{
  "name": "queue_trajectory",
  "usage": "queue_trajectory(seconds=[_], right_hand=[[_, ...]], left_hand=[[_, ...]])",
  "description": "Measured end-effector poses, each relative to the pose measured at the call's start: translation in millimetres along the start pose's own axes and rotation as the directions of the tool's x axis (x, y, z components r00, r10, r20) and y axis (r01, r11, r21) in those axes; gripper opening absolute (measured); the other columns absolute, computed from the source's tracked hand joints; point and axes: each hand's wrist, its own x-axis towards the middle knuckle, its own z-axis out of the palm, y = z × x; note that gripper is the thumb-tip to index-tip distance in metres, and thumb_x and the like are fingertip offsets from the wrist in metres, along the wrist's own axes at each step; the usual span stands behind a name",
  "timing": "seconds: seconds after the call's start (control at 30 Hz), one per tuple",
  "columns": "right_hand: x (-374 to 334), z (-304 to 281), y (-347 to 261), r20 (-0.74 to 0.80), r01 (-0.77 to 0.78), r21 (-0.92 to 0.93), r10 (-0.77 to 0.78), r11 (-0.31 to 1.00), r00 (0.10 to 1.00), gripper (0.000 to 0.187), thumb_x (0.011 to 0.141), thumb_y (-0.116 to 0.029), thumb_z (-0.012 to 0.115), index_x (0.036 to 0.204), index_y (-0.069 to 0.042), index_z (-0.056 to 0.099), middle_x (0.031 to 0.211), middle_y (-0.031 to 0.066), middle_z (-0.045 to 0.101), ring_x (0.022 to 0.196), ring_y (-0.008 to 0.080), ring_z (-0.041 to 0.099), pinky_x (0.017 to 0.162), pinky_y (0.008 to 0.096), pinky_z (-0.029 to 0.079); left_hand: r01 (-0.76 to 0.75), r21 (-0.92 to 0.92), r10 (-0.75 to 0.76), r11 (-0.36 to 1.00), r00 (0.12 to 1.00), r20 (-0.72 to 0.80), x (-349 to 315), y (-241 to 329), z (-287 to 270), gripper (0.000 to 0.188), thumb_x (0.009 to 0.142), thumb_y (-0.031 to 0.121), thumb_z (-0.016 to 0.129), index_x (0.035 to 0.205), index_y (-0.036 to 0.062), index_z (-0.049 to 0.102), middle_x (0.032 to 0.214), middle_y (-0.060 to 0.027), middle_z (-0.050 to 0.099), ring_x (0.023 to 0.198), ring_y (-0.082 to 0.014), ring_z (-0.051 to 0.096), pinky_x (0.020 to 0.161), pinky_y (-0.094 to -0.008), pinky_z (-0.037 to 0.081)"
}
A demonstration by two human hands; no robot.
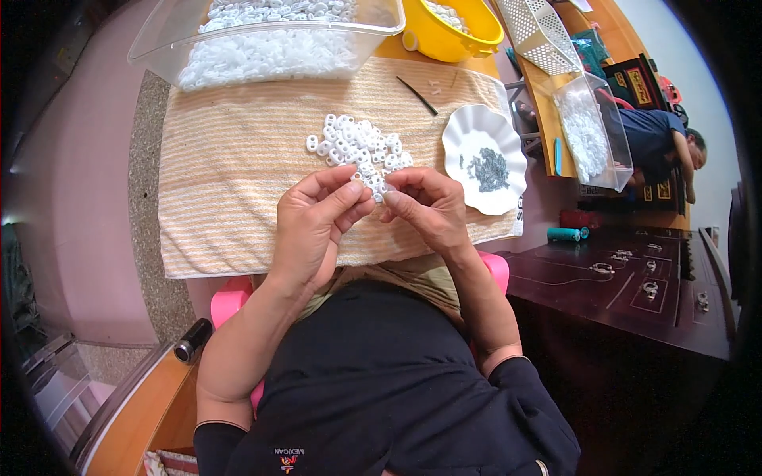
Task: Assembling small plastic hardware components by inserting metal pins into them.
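A loose pile of small white plastic pieces with two holes each lies on a striped towel. Just at the near side of the pile, my left hand has its thumb and forefinger pinched together. Close beside it my right hand is also closed in a pinch, fingertips over the pile's near edge. Whatever either hand holds is too small and covered to make out. Right of the pile, a white scalloped plate carries a heap of tiny dark grey parts.
A clear bin full of white pieces and a yellow tub stand at the far edge. A thin dark stick lies on the towel. Another clear bin and a person are at the right. A black cylinder is at lower left.
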Motion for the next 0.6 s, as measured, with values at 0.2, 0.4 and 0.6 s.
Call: queue_trajectory(seconds=[0.2, 0.4, 0.6], right_hand=[[1.7, -1.2, 3.7, 0.008, 0.003, 0.021, -0.004, 1.0, 1.0, 0.02, 0.087, 0.002, 0.064, 0.106, 0.007, 0.061, 0.092, 0.011, 0.064, 0.075, 0.0174, 0.066, 0.067, 0.0285, 0.057], [-0.4, -1.2, 0.7, 0.026, 0.029, 0.011, -0.029, 1.0, 0.999, 0.024, 0.086, 0.005, 0.064, 0.109, 0.009, 0.06, 0.1, 0.0123, 0.063, 0.078, 0.0195, 0.067, 0.071, 0.0293, 0.058], [-0.2, -2.7, 4.1, 0.006, -0.032, 0.102, 0.031, 0.994, 0.999, 0.024, 0.085, 0.005, 0.064, 0.108, 0.008, 0.059, 0.103, 0.0132, 0.062, 0.079, 0.0192, 0.067, 0.073, 0.0309, 0.058]], left_hand=[[0.011, 0.002, -0.011, 1.0, 1.0, -0.014, 1.3, -0.1, -0.8, 0.021, 0.087, -0.001, 0.063, 0.107, -0.0036, 0.06, 0.093, -0.0115, 0.065, 0.082, -0.0163, 0.066, 0.076, -0.0271, 0.057], [0.01, -0.003, -0.01, 1.0, 1.0, -0.005, -0.4, -0.9, 1.1, 0.021, 0.087, 0.0, 0.063, 0.108, -0.0033, 0.06, 0.093, -0.0111, 0.065, 0.082, -0.0161, 0.066, 0.076, -0.0272, 0.057], [0.022, -0.003, -0.022, 1.0, 1.0, -0.008, 0.4, -0.9, 0.2, 0.02, 0.088, -0.001, 0.062, 0.107, -0.0033, 0.06, 0.093, -0.0105, 0.065, 0.082, -0.0159, 0.066, 0.076, -0.0273, 0.057]])
